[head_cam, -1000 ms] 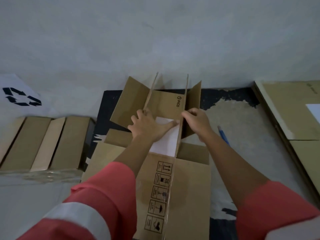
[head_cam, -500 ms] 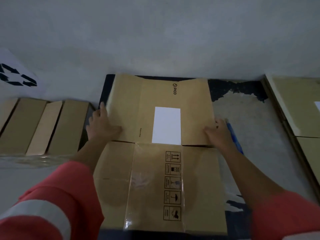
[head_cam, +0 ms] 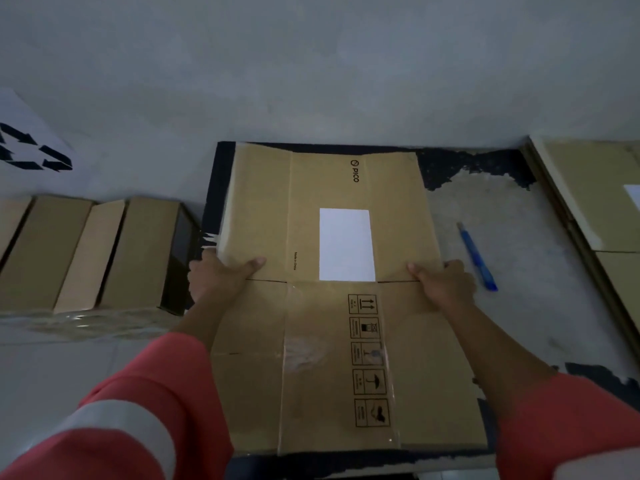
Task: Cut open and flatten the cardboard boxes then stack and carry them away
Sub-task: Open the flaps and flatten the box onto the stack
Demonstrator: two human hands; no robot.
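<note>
Grey floor [head_cam: 526,306] lies open on the right (a blue cutter [head_cam: 477,256] rests there); left hand [head_cam: 221,277] and right hand [head_cam: 446,284] grip the flattened box [head_cam: 329,358] by its side edges.

Coral-red sleeves [head_cam: 156,382] — pale band [head_cam: 117,424] across the left.

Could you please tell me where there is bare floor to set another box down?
Free: worn grey floor between the blue cutter and the flat cardboard stack at right; pale floor in front of the wrapped brown boxes at left. Crowded: the flattened brown cardboard box covers the black mat, left hand and right hand gripping its sides.
</note>
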